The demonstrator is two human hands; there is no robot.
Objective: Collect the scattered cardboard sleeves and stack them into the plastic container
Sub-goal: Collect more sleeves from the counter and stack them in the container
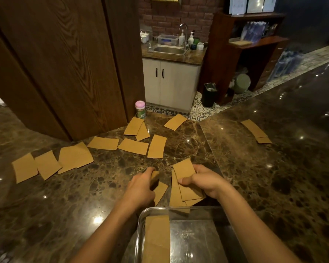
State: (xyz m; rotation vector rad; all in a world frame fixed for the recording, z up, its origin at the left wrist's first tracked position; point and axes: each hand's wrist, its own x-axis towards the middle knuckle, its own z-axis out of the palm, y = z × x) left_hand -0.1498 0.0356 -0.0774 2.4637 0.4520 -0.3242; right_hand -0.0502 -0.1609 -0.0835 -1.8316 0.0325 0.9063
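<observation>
Dark marble tabletop [254,177] fills my feed, with a sink alcove [169,49] beyond it at 12 o'clock. The plastic container [139,224] sits at 6 o'clock, nearest me, and a flat sleeve stack [157,238] lies along its left side.

Just past its far rim, the left grip [141,188] is curled round a small bundle [155,176] held edge-on. The right grip [205,182] pinches a fan of sleeves [184,170], thumb on top.

That fan worries me. It is splayed, not squared, so I judge the lowest pieces could slide out as I bring it over the rim, or catch on the rim and buckle. Dropped in crooked, it would also sit skewed on the stack.

More loose sleeves [103,143] run in a band from 9 to 12 o'clock. They lie flat on glossy stone, and I expect them to skate away from my fingertips rather than lift.

Two overlap just beside a pink-lidded jar [140,109] at 11 o'clock — a hasty reach there could tip it. The pair [254,128] at 2 o'clock lies well apart from the rest — easy to overlook.
</observation>
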